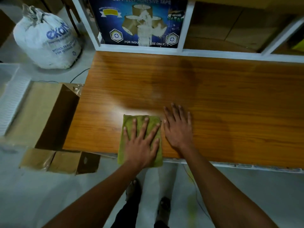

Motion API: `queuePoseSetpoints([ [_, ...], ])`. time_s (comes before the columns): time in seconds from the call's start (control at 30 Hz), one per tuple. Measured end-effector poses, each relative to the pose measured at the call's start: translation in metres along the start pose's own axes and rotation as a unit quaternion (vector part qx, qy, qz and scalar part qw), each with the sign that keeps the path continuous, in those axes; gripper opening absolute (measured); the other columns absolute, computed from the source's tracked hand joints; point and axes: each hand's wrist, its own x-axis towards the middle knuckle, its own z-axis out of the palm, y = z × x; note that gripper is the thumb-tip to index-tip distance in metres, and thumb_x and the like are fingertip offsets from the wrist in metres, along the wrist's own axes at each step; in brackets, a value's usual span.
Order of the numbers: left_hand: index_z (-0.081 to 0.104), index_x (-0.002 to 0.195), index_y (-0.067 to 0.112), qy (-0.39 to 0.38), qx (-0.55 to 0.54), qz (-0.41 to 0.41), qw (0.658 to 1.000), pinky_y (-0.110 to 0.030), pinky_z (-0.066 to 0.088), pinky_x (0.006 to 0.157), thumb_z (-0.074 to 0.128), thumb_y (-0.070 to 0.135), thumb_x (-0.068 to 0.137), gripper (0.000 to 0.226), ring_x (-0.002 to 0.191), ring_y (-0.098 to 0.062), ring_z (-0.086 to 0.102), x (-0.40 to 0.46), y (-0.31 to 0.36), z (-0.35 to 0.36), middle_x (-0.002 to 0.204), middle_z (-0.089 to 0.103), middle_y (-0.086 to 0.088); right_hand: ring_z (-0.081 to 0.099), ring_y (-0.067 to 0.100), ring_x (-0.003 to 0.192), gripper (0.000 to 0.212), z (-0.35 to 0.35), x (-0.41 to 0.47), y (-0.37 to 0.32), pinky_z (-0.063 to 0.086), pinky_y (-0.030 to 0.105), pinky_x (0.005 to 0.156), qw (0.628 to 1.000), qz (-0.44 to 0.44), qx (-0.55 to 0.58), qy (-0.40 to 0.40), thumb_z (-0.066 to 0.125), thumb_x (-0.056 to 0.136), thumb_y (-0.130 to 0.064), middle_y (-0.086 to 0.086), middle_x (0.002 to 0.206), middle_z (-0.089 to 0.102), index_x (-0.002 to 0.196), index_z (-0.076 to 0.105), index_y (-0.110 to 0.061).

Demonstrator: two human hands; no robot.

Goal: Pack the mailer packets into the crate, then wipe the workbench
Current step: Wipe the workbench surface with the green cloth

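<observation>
- On the workbench (213,99), near edge: bare wood top with dull smears across its middle; risk, wiping only this near strip would leave them.
- Cloth (131,129), green, folded, overhanging the front edge; risk, a pull toward the body could slide it off.
- Left hand (142,142): flat on the cloth, fingers spread, gripping nothing.
- Right hand (178,127): flat on wood just beside the cloth, fingers straight.

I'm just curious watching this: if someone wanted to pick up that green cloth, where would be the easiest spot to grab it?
Probably the near edge of the green cloth: it overhangs the workbench front, so fingers could pinch it from below. The rest lies flat under the left hand.
</observation>
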Motion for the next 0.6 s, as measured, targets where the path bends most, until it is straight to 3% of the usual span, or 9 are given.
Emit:
queuePoseSetpoints([
  [0.2,-0.016,0.162,0.057,-0.007,-0.008,0.001,1.000,-0.073,-0.003,0.123,0.006,0.072,0.105,0.062,0.160,-0.039,-0.023,0.029,0.030,-0.004,0.176,-0.019,0.006,-0.007,0.024,0.164,0.060,-0.001,-0.011,0.042,0.008,0.064,0.127,0.999,-0.038,0.004,0.013,0.015,0.111,-0.057,-0.006,0.177,-0.009,0.167,-0.002,-0.044],
  [0.33,-0.005,0.162,0.060,0.005,-0.019,-0.002,1.000,-0.073,-0.006,0.123,0.007,0.076,0.103,0.063,0.163,-0.037,-0.015,0.108,0.033,-0.007,0.178,-0.008,0.007,-0.004,0.026,0.164,0.061,-0.002,0.028,0.052,0.003,0.065,0.127,1.000,-0.007,0.008,0.029,0.012,0.109,-0.057,-0.004,0.178,-0.003,0.167,0.001,-0.043],
  [0.5,0.004,0.164,0.058,0.018,-0.011,-0.015,1.000,-0.075,-0.002,0.122,0.009,0.077,0.100,0.067,0.163,-0.040,-0.006,0.245,0.020,-0.023,0.179,0.000,0.006,-0.011,0.027,0.163,0.062,0.004,0.077,0.063,-0.005,0.064,0.126,0.999,0.019,0.000,0.030,0.006,0.107,-0.058,-0.005,0.177,-0.011,0.166,-0.006,-0.045],
  [0.6,0.004,0.163,0.058,0.012,0.006,-0.017,1.000,-0.074,-0.002,0.123,0.009,0.077,0.099,0.067,0.164,-0.039,-0.005,0.267,0.017,-0.025,0.179,0.000,0.007,-0.012,0.026,0.163,0.062,0.004,0.081,0.062,-0.005,0.064,0.126,0.999,0.022,0.000,0.037,0.007,0.107,-0.058,-0.005,0.177,-0.011,0.166,-0.005,-0.046],
])
